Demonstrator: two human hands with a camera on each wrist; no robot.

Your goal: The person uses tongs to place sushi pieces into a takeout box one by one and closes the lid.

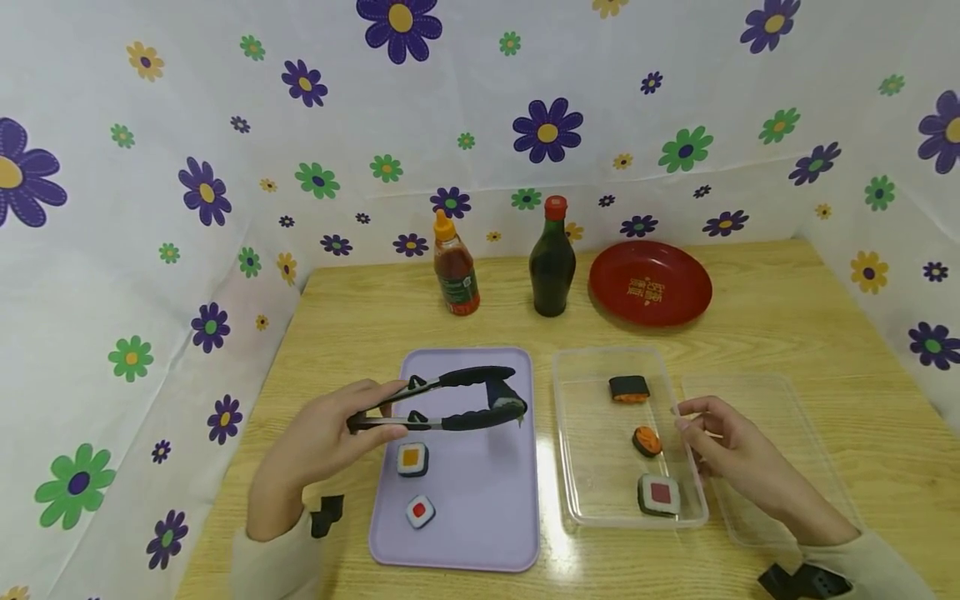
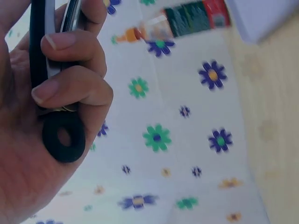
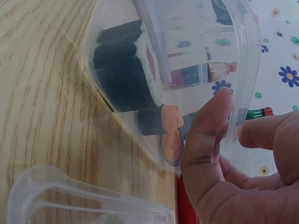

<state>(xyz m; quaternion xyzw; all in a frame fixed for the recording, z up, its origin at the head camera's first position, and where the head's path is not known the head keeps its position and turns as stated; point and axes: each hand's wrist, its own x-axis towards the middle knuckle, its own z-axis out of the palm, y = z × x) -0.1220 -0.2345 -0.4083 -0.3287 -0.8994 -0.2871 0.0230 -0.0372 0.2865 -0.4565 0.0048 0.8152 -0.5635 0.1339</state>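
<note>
My left hand (image 1: 326, 437) grips a pair of tongs (image 1: 442, 421) with black tips; in the left wrist view, fingers wrap the handle near its black end ring (image 2: 64, 136). Between the tong tips sits a dark seaweed-wrapped sushi piece (image 1: 501, 393), above the lilac tray (image 1: 480, 533). Two sushi rolls, one with an orange centre (image 1: 412, 458) and one with a red centre (image 1: 420, 511), lie on the tray. My right hand (image 1: 731, 446) pinches the right rim of a clear plastic container (image 3: 245, 28). Inside are a square roll (image 1: 659, 494) and two orange-topped pieces (image 1: 647, 441).
A clear lid (image 1: 780, 500) lies right of the container, partly under my right forearm. Behind stand a red sauce bottle (image 1: 456, 271), a dark green bottle (image 1: 552, 267) and a red plate (image 1: 686, 292). Flower-patterned cloth (image 1: 465, 100) encloses the wooden table.
</note>
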